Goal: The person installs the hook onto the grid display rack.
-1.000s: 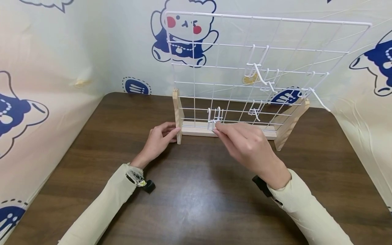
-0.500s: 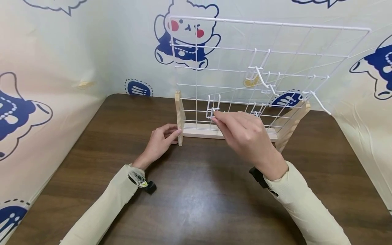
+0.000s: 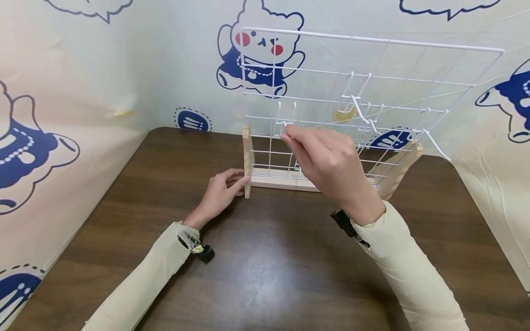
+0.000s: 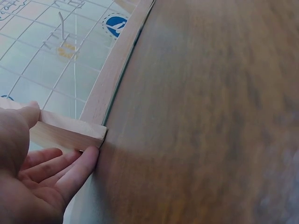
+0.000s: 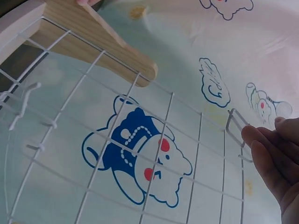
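My right hand (image 3: pixel 331 161) pinches the prong of a white wire hook (image 3: pixel 279 120) between thumb and fingertips. It is raised before the left part of a white wire grid rack (image 3: pixel 372 40). In the right wrist view the hook's bent frame (image 5: pixel 230 122) shows near the grid's edge; whether it touches the wires I cannot tell. Low at the rack's left, my left hand (image 3: pixel 219 195) grips the wooden side support (image 3: pixel 247 149), thumb on one face, fingers behind. In the left wrist view the thumb lies on the wooden support's edge (image 4: pixel 70 127).
More white hooks hang on the grid: a long-pronged hook (image 3: pixel 359 108), a smaller one (image 3: pixel 374 126) and another at the right edge (image 3: pixel 434 143). A wooden crossbar (image 3: pixel 285 182) joins the supports on the brown table (image 3: pixel 265 276). A patterned curtain (image 3: pixel 178 55) surrounds the table.
My right hand has lifted the hook from near the crossbar to about mid-height of the grid. The left hand stays on the wooden support. The head view has shifted slightly.
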Available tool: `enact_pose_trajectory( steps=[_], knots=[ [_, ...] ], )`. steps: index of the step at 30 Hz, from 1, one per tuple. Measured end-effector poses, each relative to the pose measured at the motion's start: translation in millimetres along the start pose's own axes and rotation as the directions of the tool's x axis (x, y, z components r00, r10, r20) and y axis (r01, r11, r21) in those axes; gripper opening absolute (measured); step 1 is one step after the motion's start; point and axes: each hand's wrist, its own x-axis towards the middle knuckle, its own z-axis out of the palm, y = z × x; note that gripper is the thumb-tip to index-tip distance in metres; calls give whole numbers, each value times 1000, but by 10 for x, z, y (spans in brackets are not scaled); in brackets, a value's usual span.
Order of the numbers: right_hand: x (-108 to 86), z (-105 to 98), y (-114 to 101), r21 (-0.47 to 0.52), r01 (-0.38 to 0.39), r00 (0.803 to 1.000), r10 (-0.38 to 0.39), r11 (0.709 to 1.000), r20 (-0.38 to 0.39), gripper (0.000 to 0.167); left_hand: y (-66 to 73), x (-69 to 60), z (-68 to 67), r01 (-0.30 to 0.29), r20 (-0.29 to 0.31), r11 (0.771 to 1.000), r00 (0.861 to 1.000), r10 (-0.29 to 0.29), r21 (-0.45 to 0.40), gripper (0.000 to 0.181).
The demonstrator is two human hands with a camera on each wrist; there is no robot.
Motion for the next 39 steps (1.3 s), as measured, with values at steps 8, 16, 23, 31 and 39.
enact_pose_trajectory(
  steps=[8, 16, 23, 31, 39],
  knots=[
    [239, 128, 104, -26, 16, 999, -18, 1000, -49, 16, 19, 29, 14, -6, -8, 1000, 1000, 6, -4, 37],
    [428, 214, 196, -36, 23, 998, -24, 999, -54, 19, 20, 45, 47, -16, -7, 1000, 1000, 16, -2, 37],
    [553, 292, 251, -29, 12, 999, -13, 1000, -47, 27, 34, 45, 54, -17, -7, 1000, 1000, 17, -21, 35],
    [638, 372, 299, 0, -64, 998, 64, 998, -9, 29, 34, 40, 55, 0, -8, 1000, 1000, 0, -27, 35],
    [581, 397, 251, 44, -150, 986, 147, 988, 76, 27, 10, 32, 53, -6, -5, 999, 1000, 6, -32, 36]
  ],
)
